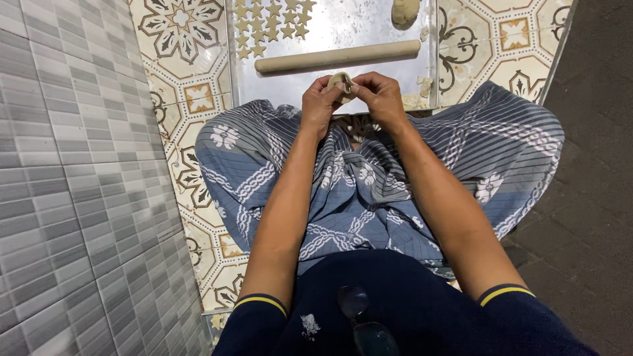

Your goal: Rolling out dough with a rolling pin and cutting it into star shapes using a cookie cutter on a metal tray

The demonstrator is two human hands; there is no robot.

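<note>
Both grips pinch one small dough piece (341, 83): left hand (319, 105) and right hand (380, 99) hold it above the metal tray's (343, 29) near edge, before the rolling pin (337, 57). Light, even fingertip pressure should keep it from tearing.

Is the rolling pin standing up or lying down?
Lying down. The rolling pin lies flat across the metal tray, beyond both hands.
</note>
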